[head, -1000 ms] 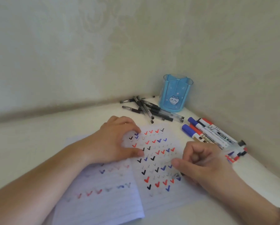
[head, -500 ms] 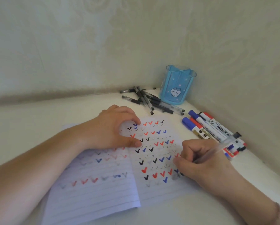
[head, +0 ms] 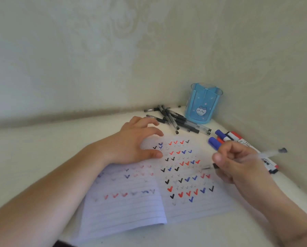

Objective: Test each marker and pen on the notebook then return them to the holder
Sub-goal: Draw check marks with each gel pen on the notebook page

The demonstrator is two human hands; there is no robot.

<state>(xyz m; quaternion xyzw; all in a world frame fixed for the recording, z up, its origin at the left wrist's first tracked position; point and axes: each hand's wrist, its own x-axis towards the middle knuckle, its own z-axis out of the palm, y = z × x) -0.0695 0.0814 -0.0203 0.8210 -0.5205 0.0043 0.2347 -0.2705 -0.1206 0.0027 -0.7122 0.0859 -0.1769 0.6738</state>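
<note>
Left hand (head: 138, 139) spread on the open notebook (head: 149, 189), fingertips pressing the page, grasping nothing; farther right, right hand (head: 238, 163) pinching a clear pen (head: 270, 152), tip over the tick marks; behind, loose pens (head: 176, 120) beside blue holder (head: 202, 104); markers (head: 225, 138) along the wall.

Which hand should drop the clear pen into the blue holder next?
Right. The right hand already grips the clear-barrelled pen with the dark cap, and the blue translucent plastic holder stands on its side of the desk. The left hand presses on the lined notebook, steadying it.
</note>
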